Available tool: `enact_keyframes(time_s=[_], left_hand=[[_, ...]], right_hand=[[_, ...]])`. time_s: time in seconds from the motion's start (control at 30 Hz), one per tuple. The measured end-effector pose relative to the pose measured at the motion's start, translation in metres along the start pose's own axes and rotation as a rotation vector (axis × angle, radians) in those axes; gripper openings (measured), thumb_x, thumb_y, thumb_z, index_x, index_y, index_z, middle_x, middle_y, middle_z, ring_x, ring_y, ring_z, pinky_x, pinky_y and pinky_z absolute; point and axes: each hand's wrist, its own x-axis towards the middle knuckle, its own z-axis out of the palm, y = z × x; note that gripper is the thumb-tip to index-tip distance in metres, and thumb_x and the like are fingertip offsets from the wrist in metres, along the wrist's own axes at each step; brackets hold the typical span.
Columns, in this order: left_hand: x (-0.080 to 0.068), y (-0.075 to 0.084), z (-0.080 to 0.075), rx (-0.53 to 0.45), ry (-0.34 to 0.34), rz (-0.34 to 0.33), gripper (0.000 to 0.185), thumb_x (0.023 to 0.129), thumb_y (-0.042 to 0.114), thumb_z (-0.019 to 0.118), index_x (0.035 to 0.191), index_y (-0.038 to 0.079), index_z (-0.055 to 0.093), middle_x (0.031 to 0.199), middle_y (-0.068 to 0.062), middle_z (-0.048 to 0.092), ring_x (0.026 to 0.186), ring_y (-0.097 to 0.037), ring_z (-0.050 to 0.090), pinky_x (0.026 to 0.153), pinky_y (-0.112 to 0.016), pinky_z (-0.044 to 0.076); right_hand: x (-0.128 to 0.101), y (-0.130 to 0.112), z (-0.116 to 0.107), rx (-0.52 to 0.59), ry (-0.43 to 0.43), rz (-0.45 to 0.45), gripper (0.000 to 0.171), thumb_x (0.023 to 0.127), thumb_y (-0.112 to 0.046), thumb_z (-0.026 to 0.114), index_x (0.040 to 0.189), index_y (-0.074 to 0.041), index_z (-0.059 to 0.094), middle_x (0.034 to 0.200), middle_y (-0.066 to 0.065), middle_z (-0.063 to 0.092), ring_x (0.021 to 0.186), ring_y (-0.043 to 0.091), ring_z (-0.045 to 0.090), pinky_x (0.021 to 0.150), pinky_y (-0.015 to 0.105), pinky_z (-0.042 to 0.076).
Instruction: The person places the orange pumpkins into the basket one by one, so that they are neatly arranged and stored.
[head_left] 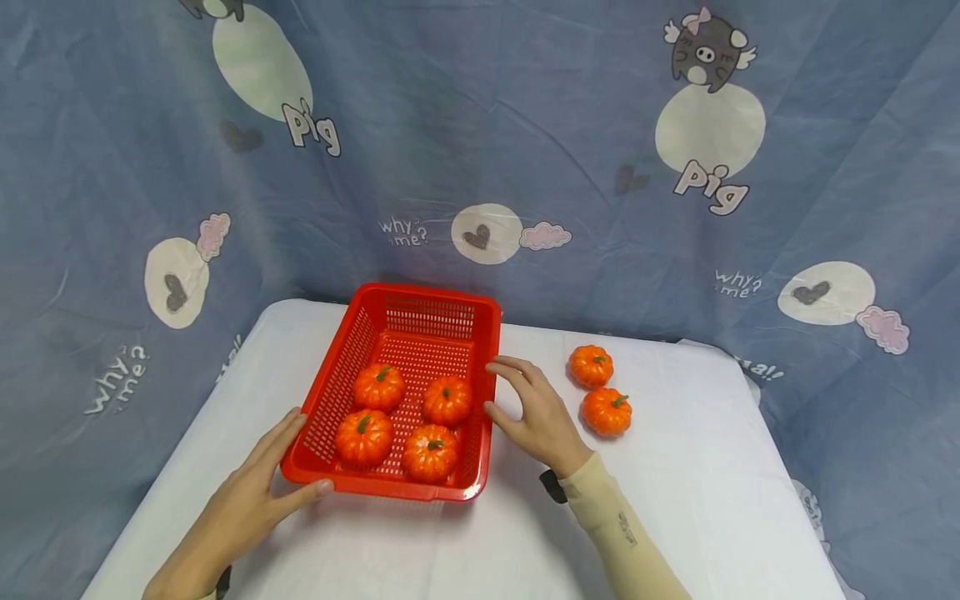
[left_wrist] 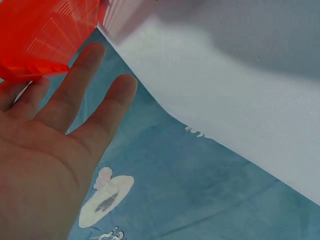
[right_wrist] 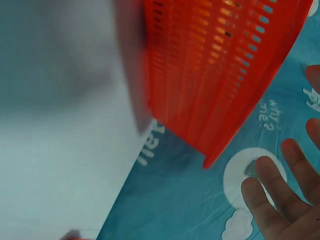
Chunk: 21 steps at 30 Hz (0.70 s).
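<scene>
- The left hand (head_left: 240, 500) lies flat on the surface (head_left: 675, 500), fingers straight and relaxed, at the near left corner of the basket (head_left: 352, 333). Its thumb tip touches the basket's near rim; it grips nothing.
- In the left wrist view the same hand (left_wrist: 45, 150) shows an open palm, with fingers (left_wrist: 80, 80) reaching up to the basket's (left_wrist: 45, 35) red corner.
- The basket is a red slotted tray, left of the surface's centre and turned slightly.
- Four pumpkins lie inside it, towards the near end: two at the back (head_left: 378, 387) (head_left: 447, 400) and two at the front (head_left: 363, 437) (head_left: 430, 452), close together.
- The right hand (head_left: 536, 417) is just beside the basket's right wall, fingers loosely spread and lightly bent, thumb near the rim. I cannot tell whether it touches. It holds nothing.
- In the right wrist view its fingers (right_wrist: 272, 195) are apart from the basket's (right_wrist: 215, 70) wall.
- Two more pumpkins (head_left: 591, 366) (head_left: 606, 411) sit on the surface just right of that hand, one behind the other, almost touching.
- A blue cartoon cloth (head_left: 480, 125) hangs behind.
</scene>
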Motion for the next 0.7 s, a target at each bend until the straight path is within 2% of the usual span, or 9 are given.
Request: enact_keyframes(time_s=[0.4, 0.7], left_hand=[[0.000, 0.001, 0.000, -0.005, -0.003, -0.004, 0.112, 0.080, 0.075, 0.067, 0.164, 0.033, 0.007, 0.170, -0.004, 0.011, 0.146, -0.048, 0.027, 0.100, -0.081, 0.030], [0.001, 0.000, 0.001, 0.001, -0.009, -0.015, 0.113, 0.080, 0.076, 0.067, 0.164, 0.033, 0.006, 0.170, -0.006, 0.011, 0.146, -0.049, 0.027, 0.100, -0.081, 0.030]], right_hand=[[-0.021, 0.016, -0.017, -0.036, 0.037, 0.077, 0.056, 0.088, -0.027, 0.080, 0.139, -0.013, 0.060, 0.141, 0.003, 0.057, 0.130, 0.021, 0.054, 0.108, 0.041, 0.047], [-0.035, 0.029, -0.029, -0.012, 0.073, 0.135, 0.056, 0.087, -0.021, 0.081, 0.138, -0.011, 0.060, 0.143, 0.006, 0.054, 0.132, 0.024, 0.050, 0.113, 0.042, 0.041]])
